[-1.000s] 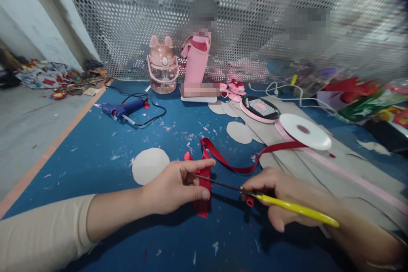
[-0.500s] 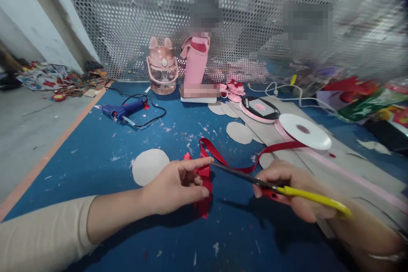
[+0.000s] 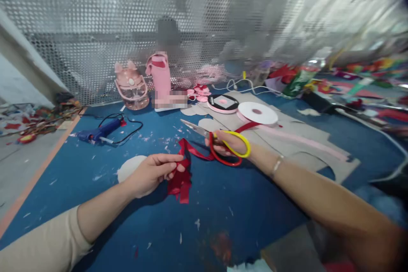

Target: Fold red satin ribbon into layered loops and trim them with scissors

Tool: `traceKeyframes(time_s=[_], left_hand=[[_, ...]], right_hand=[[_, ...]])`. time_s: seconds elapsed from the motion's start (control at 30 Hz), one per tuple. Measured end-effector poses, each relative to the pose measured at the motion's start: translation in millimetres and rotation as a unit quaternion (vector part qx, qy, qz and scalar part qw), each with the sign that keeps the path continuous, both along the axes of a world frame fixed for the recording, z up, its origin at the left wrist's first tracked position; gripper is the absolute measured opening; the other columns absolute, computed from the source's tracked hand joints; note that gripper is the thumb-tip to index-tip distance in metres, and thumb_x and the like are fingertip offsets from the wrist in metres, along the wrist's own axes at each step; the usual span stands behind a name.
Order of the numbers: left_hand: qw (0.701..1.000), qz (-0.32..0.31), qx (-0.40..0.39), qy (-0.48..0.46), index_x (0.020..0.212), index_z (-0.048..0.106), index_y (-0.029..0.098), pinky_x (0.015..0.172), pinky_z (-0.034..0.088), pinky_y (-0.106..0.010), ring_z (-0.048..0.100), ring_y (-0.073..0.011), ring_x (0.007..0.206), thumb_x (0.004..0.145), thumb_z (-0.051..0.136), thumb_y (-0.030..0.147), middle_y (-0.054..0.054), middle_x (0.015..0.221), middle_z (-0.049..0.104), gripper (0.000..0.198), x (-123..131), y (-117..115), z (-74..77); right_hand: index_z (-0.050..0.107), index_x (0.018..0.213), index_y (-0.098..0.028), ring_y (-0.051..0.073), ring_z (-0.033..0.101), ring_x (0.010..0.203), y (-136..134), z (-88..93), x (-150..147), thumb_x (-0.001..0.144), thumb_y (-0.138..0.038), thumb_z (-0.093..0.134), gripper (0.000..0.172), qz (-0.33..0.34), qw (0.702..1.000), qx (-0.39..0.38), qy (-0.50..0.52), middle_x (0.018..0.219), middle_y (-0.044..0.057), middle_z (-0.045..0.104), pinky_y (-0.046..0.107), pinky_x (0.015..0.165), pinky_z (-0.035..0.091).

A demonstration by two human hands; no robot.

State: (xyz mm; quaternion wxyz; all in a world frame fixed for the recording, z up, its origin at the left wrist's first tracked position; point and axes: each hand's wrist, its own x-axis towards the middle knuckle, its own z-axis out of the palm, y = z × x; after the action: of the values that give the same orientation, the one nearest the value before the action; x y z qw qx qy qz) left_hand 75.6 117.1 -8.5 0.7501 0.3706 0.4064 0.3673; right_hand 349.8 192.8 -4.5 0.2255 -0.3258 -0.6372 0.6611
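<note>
Left hand: the left hand is pinching a bunch of red ribbon between thumb and fingers, ends sticking out below toward the near side
Right hand: the right hand is gripping the scissors by their red and yellow handles, blades pointing off to the left; can't really tell if they're fully together
Where the ribbon's at: it's sitting in the left hand, over the middle of the blue bench; a red strip is curving from just above those fingers toward the scissors, and red is showing again by the white spool
By the left wrist: a pale disc is lying partly behind the hand
Right side stuff: a black-topped spool is lying just beside the white one, both near some grey card sheets
Left side stuff: a blue glue gun is lying with its black cord looping around
Back row: a pink-lidded bottle is standing near a pink pouch, with pink and red bows sitting to the right
</note>
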Motion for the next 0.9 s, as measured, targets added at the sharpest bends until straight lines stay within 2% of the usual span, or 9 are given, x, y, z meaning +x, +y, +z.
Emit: traceKeyframes(time_s=[0.23,0.37,0.53,0.77,0.9], left_hand=[[0.998,0.067,0.020,0.012,0.084,0.079,0.016,0.056,0.048,-0.012,0.062,-0.0063,0.057,0.054,0.091,0.026,-0.007,0.071,0.077,0.034,-1.8,-3.4,-0.8],[0.993,0.116,0.019,0.001,0.083,0.078,0.014,0.059,0.050,-0.012,0.066,-0.0076,0.060,0.058,0.087,0.014,-0.007,0.070,0.077,0.026,2.6,-6.6,0.9],[0.990,0.143,0.002,-0.016,0.093,0.077,0.012,0.068,0.054,-0.019,0.072,-0.0135,0.072,0.064,0.080,0.003,-0.012,0.088,0.078,0.031,4.7,-10.0,4.2],[0.990,0.136,0.002,-0.044,0.091,0.077,0.011,0.072,0.052,-0.022,0.072,-0.0158,0.081,0.065,0.082,0.010,-0.012,0.089,0.078,0.027,6.7,-13.3,5.0],[0.988,0.141,-0.001,-0.055,0.091,0.077,0.015,0.076,0.051,-0.022,0.071,-0.0122,0.076,0.064,0.084,0.013,-0.007,0.084,0.078,0.028,7.6,-13.9,-0.4]], right_hand=[[0.057,0.082,-0.016,0.006,0.026,0.032,5.7,3.1,-8.0,0.090,-0.058,0.044,0.045,-0.007,0.999,-0.035,0.004,0.045,-0.009,0.036,0.017,0.030,0.022],[0.056,0.085,-0.017,0.005,0.028,0.032,0.9,-0.4,-6.3,0.088,-0.059,0.047,0.043,-0.009,0.999,-0.027,0.022,0.045,-0.010,0.036,0.016,0.031,0.021],[0.053,0.089,-0.019,0.005,0.026,0.033,-0.5,-9.3,0.3,0.079,-0.067,0.054,0.049,-0.025,0.998,-0.028,0.047,0.046,-0.011,0.036,0.016,0.032,0.019],[0.054,0.088,-0.017,0.004,0.026,0.034,-2.8,-7.2,0.9,0.074,-0.068,0.059,0.053,-0.036,0.997,-0.042,0.052,0.047,-0.010,0.037,0.017,0.033,0.018],[0.056,0.086,-0.016,0.005,0.027,0.034,2.5,-8.6,0.8,0.075,-0.062,0.062,0.047,-0.029,0.995,-0.070,0.057,0.048,-0.009,0.039,0.017,0.032,0.017]])
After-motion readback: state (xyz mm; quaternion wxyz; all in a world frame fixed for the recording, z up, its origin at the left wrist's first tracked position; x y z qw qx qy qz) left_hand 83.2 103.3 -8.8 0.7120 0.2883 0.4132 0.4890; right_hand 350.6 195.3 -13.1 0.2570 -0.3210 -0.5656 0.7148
